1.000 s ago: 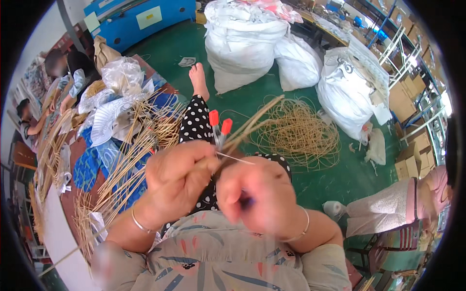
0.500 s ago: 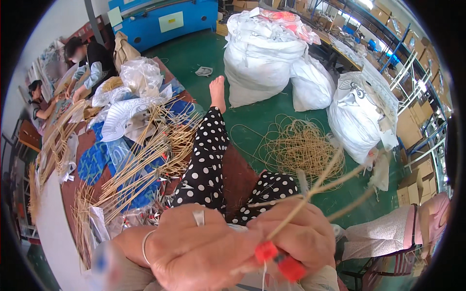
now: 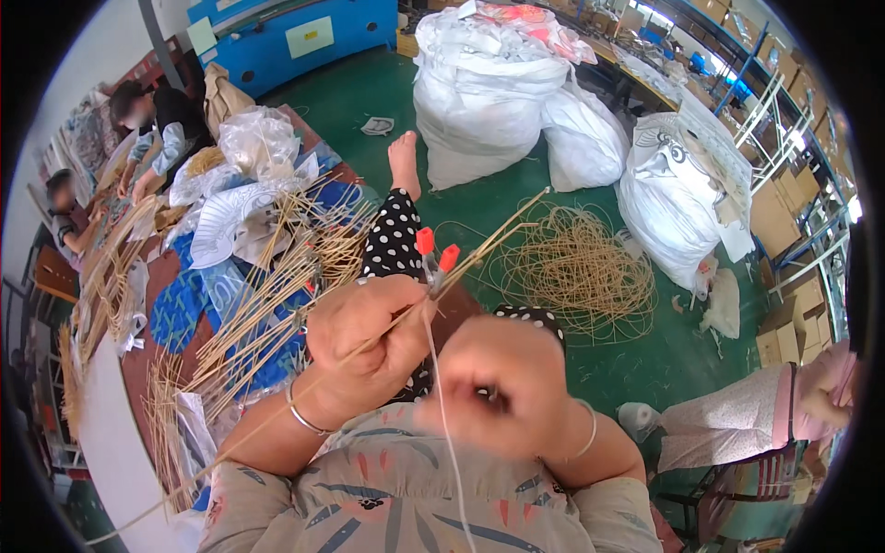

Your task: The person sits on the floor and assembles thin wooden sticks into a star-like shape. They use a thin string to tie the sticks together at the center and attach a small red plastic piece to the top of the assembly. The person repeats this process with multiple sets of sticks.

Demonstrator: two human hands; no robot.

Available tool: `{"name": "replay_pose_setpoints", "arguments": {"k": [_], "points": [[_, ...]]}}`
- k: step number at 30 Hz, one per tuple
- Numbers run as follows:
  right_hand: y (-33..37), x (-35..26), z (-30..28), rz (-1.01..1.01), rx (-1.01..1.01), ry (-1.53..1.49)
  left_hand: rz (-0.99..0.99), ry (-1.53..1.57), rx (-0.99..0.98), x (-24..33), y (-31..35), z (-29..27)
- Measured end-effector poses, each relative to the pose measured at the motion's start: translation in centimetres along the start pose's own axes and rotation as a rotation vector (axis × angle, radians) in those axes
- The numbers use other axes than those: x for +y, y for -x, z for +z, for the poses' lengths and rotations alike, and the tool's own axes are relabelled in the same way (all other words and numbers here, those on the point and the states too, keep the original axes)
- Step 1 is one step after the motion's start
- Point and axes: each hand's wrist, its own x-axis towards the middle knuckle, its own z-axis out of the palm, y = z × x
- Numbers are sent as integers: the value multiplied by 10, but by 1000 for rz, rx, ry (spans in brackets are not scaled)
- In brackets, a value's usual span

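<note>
My left hand [image 3: 364,346] is closed around a few thin pale cane strands [image 3: 489,241] that stick out up and to the right, together with a small tool with red-tipped handles [image 3: 435,249]. My right hand [image 3: 498,387] is a blurred fist just below and to the right of it, pinching a thin white thread [image 3: 441,405] that runs down from the tool toward my chest. Both wrists carry thin bangles. My polka-dot trouser leg [image 3: 392,241] and bare foot [image 3: 404,161] stretch out beyond the hands.
A heap of cane sticks [image 3: 267,295] lies on blue cloth at my left. A tangled coil of cane [image 3: 576,267] sits on the green floor. Big white sacks [image 3: 489,88] stand behind it. Two people sit at far left [image 3: 147,120]; another person sits at right [image 3: 811,405].
The view has lifted back up; my hands have risen from the lower edge to the centre. The red-handled tool now points up above the left hand instead of down below both hands.
</note>
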Motion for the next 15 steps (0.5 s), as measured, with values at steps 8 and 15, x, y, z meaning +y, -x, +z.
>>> {"name": "replay_pose_setpoints", "arguments": {"k": [8, 15], "points": [[14, -28, 5, -10, -10, -620, 166, 231, -186, 36, -4, -33], [11, -38, -4, -196, 113, 137, 109, 234, -45, 50, 8, -30]]}}
